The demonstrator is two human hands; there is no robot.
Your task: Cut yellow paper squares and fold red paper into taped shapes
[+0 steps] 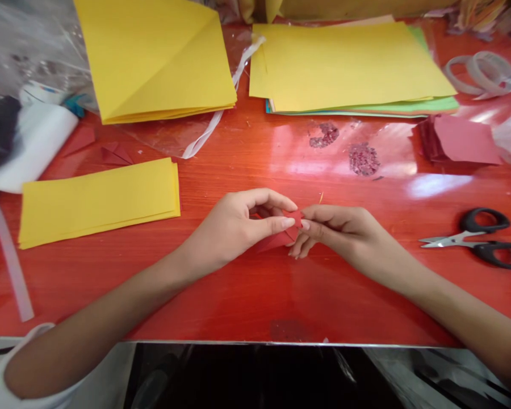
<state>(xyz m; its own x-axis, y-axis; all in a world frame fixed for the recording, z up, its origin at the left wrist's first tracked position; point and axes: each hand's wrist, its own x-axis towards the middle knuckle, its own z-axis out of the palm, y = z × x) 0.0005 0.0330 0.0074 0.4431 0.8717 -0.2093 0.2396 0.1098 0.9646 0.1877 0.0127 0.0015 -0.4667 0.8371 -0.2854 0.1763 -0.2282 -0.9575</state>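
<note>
A small piece of folded red paper (292, 228) is held between both hands above the middle of the red table (221, 307). My left hand (249, 224) pinches it from the left with thumb and index finger. From the right, my right hand (338, 227) grips its edge between thumb and fingers. The fingers cover much of the paper, so its full shape is hidden. Under my left hand a red pointed part shows, hard to tell from the tabletop. Black-handled scissors (477, 238) lie to the right of my right hand.
Yellow paper strips (97, 201) lie at left, with small folded red pieces (114, 153) behind them. Large yellow sheets (162, 62) and a coloured paper stack (349, 68) lie at the back. Tape rolls (489, 74) and red paper squares (466, 139) are at right. The table's edge (238, 343) is in front.
</note>
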